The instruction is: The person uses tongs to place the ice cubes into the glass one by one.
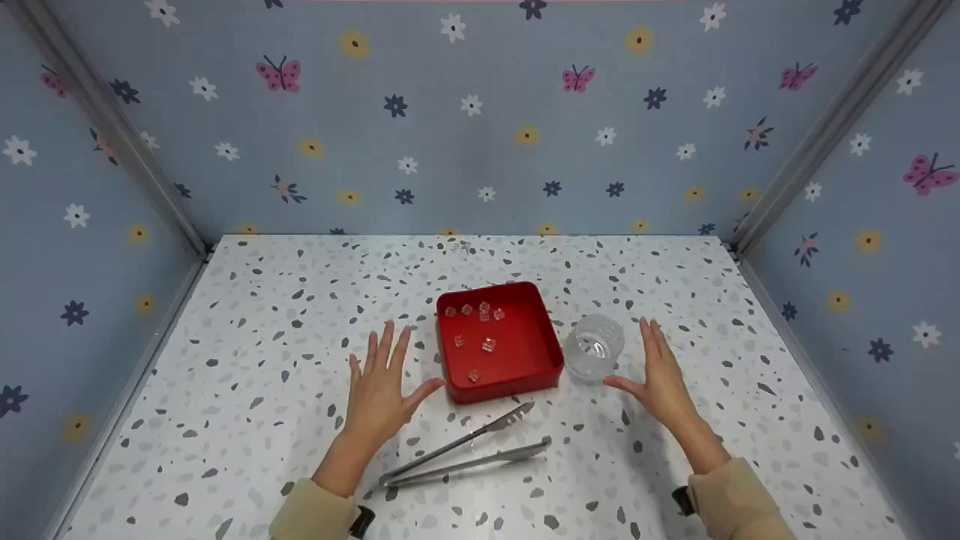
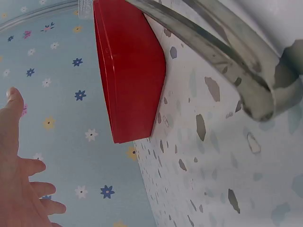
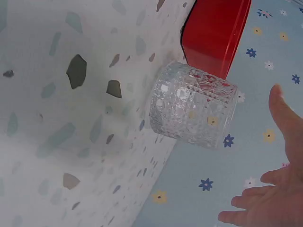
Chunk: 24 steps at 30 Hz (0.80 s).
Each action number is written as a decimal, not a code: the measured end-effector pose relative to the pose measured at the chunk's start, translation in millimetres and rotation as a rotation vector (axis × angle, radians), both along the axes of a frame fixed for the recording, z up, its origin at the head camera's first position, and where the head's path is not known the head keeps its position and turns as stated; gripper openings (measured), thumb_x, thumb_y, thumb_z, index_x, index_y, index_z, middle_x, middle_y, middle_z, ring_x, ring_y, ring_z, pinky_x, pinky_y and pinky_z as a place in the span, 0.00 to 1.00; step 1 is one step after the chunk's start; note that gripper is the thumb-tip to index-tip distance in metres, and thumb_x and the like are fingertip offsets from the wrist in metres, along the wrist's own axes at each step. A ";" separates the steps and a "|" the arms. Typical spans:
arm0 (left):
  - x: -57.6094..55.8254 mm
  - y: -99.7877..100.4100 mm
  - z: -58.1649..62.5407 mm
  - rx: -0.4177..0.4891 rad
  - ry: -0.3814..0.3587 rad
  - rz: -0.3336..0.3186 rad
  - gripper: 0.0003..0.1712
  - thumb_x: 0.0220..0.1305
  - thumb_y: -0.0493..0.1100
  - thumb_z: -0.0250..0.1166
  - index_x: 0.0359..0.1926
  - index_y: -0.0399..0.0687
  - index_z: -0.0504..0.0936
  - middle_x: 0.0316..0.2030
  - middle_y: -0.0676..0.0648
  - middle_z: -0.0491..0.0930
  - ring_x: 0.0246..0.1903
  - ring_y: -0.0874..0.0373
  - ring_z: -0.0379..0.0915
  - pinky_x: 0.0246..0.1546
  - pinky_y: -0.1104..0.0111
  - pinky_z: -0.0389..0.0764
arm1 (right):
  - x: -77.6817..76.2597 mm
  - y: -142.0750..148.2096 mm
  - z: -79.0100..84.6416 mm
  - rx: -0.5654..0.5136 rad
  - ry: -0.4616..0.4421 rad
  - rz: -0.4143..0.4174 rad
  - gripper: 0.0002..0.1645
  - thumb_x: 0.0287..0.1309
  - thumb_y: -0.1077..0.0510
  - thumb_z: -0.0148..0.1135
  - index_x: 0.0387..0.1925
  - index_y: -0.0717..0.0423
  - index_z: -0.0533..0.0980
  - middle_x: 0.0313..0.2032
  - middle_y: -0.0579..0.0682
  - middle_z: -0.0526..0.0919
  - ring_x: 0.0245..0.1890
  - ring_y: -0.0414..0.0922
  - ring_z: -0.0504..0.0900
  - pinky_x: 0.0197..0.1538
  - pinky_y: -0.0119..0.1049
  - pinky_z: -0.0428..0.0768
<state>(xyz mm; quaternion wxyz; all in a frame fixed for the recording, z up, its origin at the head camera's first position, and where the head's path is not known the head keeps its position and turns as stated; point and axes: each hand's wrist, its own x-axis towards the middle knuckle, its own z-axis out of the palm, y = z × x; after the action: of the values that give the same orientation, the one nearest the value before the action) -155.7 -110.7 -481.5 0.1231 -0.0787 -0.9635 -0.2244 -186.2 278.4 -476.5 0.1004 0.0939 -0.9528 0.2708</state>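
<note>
A square red tray [image 1: 525,360] with raised walls holds several small clear cubes [image 1: 488,345], mostly toward its left and back. Just right of it stands a clear cut-glass tumbler [image 1: 592,349], whose patterned side [image 3: 194,104] shows in the right wrist view. Metal tongs [image 1: 450,474] lie spread in front of the tray, hinge end to the left. My left hand [image 1: 379,397], fingers straight and spread, is left of the tray with its thumb near the tray's wall. To the right of the tumbler is my right hand [image 1: 660,382], fingers extended, thumb apart; it holds nothing.
The white speckled tabletop [image 1: 300,300] runs back to a blue patterned wall [image 1: 480,112]. Similar panels rise on the left [image 1: 67,262] and right [image 1: 885,262], with grey metal strips along the corners.
</note>
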 end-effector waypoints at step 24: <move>41.3 49.1 -37.9 0.130 0.007 -0.214 0.54 0.41 0.71 0.60 0.63 0.44 0.58 0.57 0.39 0.62 0.55 0.45 0.60 0.47 0.50 0.66 | -24.1 -12.5 -51.1 -0.415 -0.206 -0.141 0.69 0.26 0.48 0.76 0.66 0.59 0.43 0.66 0.59 0.46 0.64 0.57 0.48 0.61 0.47 0.51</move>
<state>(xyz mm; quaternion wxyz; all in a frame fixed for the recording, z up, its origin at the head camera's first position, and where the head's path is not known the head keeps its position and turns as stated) -114.3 -61.5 -519.4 0.1064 -0.1739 -0.9325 -0.2981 -210.3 265.9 -527.6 0.0388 -0.0237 -0.8860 0.4614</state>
